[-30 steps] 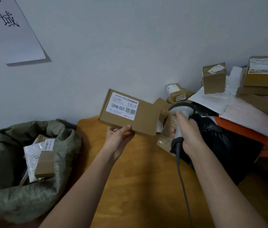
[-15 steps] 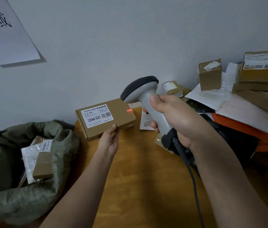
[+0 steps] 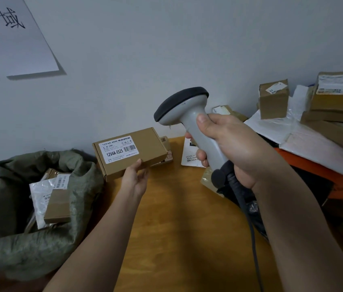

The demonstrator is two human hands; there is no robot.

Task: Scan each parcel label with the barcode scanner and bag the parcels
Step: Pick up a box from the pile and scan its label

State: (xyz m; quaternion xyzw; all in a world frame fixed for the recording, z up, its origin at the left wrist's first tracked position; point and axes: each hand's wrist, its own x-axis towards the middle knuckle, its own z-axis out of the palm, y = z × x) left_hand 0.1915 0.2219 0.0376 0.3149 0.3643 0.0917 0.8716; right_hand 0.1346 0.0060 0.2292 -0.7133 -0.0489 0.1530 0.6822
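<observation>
The left hand (image 3: 135,179) is reaching forward, palm up, gripping the box (image 3: 131,151) by its near edge above the table (image 3: 176,228), label up. The right hand (image 3: 235,148) is wrapping the raised scanner (image 3: 189,121), head angled toward the box.

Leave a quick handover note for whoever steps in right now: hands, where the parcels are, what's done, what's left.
Left hand: holds the flat brown box from below, label up, above the table.
Right hand: grip on the scanner, raised and aimed toward the box.
Done: some parcels already lie in the green sack.
Left: bag this box, then scan and bag the pile of parcels on the right.
</observation>
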